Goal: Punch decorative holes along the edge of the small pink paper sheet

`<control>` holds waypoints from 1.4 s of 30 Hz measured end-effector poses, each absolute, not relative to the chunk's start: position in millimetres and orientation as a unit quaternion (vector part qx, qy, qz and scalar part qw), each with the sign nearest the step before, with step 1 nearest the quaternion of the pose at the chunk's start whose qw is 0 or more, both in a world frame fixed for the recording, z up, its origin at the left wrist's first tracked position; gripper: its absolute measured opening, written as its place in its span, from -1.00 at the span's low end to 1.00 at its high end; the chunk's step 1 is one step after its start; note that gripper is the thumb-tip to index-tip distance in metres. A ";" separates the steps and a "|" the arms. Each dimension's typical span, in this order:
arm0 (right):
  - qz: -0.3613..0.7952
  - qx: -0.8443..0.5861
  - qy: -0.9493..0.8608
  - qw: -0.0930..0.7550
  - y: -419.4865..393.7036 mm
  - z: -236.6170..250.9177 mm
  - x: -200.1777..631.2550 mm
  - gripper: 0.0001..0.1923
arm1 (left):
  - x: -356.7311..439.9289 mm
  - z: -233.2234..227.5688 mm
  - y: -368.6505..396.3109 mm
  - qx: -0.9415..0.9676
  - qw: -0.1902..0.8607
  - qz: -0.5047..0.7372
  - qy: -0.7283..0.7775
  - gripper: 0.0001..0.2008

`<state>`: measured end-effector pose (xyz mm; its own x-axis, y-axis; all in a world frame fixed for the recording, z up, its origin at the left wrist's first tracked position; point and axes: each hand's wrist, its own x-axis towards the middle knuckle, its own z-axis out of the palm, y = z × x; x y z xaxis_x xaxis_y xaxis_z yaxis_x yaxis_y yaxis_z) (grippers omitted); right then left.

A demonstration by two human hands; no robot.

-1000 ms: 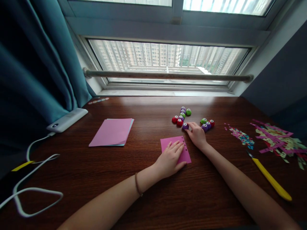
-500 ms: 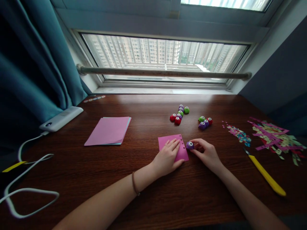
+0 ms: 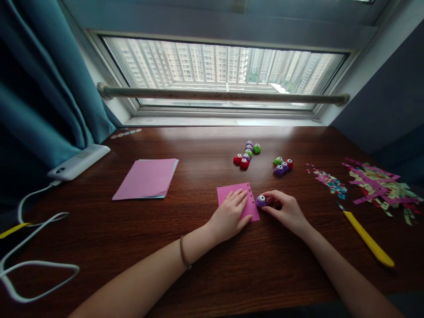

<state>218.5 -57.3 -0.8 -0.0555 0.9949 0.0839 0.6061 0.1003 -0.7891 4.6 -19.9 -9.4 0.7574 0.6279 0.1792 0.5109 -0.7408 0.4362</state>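
Note:
My left hand (image 3: pixel 229 215) lies flat on a small magenta sheet of paper (image 3: pixel 228 191), its fingers stretched out. Small punched holes run along the sheet's right edge. At that edge, my right hand (image 3: pixel 286 210) grips a purple craft paper punch (image 3: pixel 261 201) between thumb and fingers. The punch has a white, eye-like button on top. Whether the paper's edge sits inside its slot cannot be made out. Further back stand more punches in red, green and purple: one group (image 3: pixel 246 155) behind the sheet, another cluster (image 3: pixel 283 167) to its right.
A stack of pink paper (image 3: pixel 145 179) lies at left, near a white power bank (image 3: pixel 79 162) with a white cable (image 3: pixel 39 264). To the right are punched-out confetti (image 3: pixel 331 183), a heap of paper strips (image 3: pixel 380 183) and a yellow-handled craft knife (image 3: pixel 369 238). A window bar (image 3: pixel 225 93) crosses behind the table.
The camera view has tilted down slightly, so everything sits a little differently in frame. Both hands keep their places on the paper and the punch.

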 end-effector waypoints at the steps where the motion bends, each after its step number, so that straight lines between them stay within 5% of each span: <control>1: 0.292 -0.604 -0.665 0.329 -57.2 -1.1 218.6 -0.74 | 4.5 -9.1 -19.9 0.919 0.185 0.159 0.310 -0.46; 42: 0.297 -0.560 -0.721 0.280 -57.7 7.1 221.4 -0.71 | 4.3 -8.3 -20.0 0.924 0.153 0.140 0.321 -0.39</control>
<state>221.4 -57.7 7.1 -0.2156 0.9739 0.0710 0.6415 0.1961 -0.7417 4.3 -20.0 -8.3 0.7552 0.6355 0.1605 0.5498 -0.7474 0.3729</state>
